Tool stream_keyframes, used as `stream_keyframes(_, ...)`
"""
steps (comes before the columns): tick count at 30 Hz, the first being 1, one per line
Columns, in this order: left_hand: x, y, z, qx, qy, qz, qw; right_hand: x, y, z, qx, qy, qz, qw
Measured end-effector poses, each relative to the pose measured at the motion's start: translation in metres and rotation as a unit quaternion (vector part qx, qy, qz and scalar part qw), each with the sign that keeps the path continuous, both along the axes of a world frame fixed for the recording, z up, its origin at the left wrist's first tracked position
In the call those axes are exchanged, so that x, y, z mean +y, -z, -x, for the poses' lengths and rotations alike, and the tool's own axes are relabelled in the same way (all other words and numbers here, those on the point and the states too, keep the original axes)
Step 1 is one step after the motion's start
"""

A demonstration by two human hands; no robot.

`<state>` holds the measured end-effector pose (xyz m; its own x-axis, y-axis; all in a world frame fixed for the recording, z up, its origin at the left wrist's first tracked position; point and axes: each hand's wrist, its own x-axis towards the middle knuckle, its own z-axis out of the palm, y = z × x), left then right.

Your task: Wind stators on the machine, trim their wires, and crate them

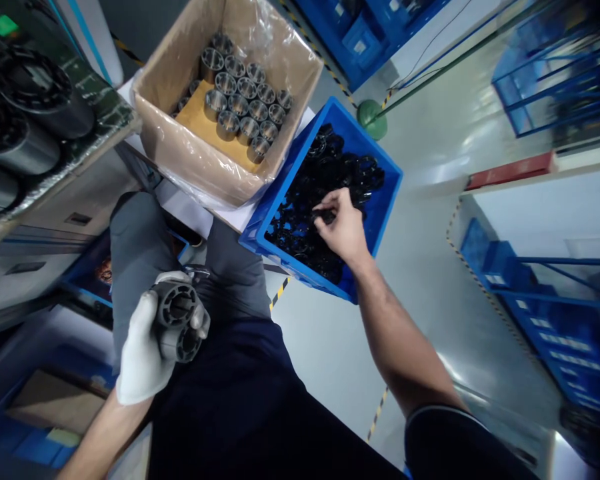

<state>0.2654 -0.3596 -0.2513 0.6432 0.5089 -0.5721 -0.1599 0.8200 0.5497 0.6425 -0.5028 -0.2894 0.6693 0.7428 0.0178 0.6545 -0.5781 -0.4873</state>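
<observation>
My left hand (147, 343), in a white glove, is wrapped round a grey cylindrical metal part (177, 320) with round holes in its end face, held over my lap. My bare right hand (343, 227) reaches into a blue plastic crate (380, 200) full of small black ring-shaped parts (330, 173). Its fingers are pinched on one black part (324, 215) at the top of the pile.
A cardboard box (190, 147) lined with plastic film holds several shiny metal sleeves (243, 100) standing on end, just left of the crate. Dark cylindrical parts (35, 100) lie on a machine shelf at the upper left. Blue racks (545, 320) stand at the right on a glossy floor.
</observation>
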Motion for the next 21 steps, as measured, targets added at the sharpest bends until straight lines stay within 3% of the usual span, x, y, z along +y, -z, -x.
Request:
stream_keyframes(3, -0.001, -0.001, -0.002, -0.022, -0.001, -0.014, 1.000, 0.001, -0.016, 0.032, 0.032, 0.001, -0.073, 0.997)
stream_keyframes(6, -0.002, -0.007, -0.005, -0.035, 0.007, -0.027, 0.999, 0.011, -0.043, 0.088, 0.105, -0.044, -0.170, 0.979)
stream_keyframes(8, -0.004, -0.010, -0.007, -0.021, -0.003, -0.043, 0.999, 0.021, -0.061, 0.131, 0.172, -0.103, -0.255, 0.946)
stream_keyframes(12, -0.012, -0.008, -0.005, 0.043, -0.057, -0.161, 0.984, 0.048, -0.081, 0.195, 0.237, -0.187, -0.327, 0.896)
stream_keyframes(15, -0.019, -0.004, 0.001, 0.058, -0.063, -0.224, 0.971, 0.061, -0.080, 0.213, 0.232, -0.181, -0.326, 0.898)
stream_keyframes(21, -0.022, 0.003, 0.008, 0.048, -0.051, -0.245, 0.967, 0.061, -0.072, 0.215, 0.180, -0.210, -0.313, 0.909)
